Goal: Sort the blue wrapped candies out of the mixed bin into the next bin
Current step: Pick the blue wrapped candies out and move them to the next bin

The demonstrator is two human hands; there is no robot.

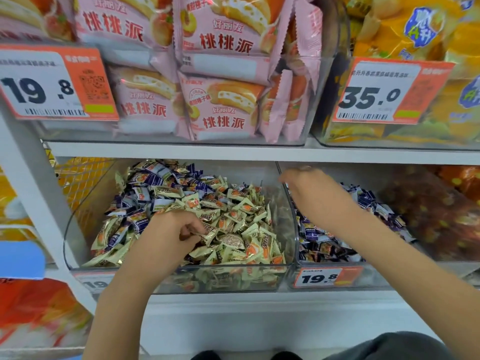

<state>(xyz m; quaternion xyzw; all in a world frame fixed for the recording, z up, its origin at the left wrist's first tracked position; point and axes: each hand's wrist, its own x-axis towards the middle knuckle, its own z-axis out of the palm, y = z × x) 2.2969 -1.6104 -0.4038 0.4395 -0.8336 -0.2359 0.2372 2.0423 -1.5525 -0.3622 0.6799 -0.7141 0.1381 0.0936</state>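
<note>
Under my left hand (179, 229) lies the mixed bin (78, 203); my curled fingers dig among cream wrappers, pinching one I cannot identify, hunting the blue candies (155, 178) heaped beyond my fingertips. Over the next bin (294, 229) hangs my right hand (309, 185), knuckles up, grip hidden, likely dropping one

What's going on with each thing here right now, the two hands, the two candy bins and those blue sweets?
Left hand: in the mixed bin, fingers curled among the candies.
Right hand: over the next bin; fingers hidden.
Mixed bin: heaped with cream and blue wrapped candies.
Blue wrapped candies: many still at the mixed bin's back left.
Next bin: holds blue wrapped candies only.
</note>
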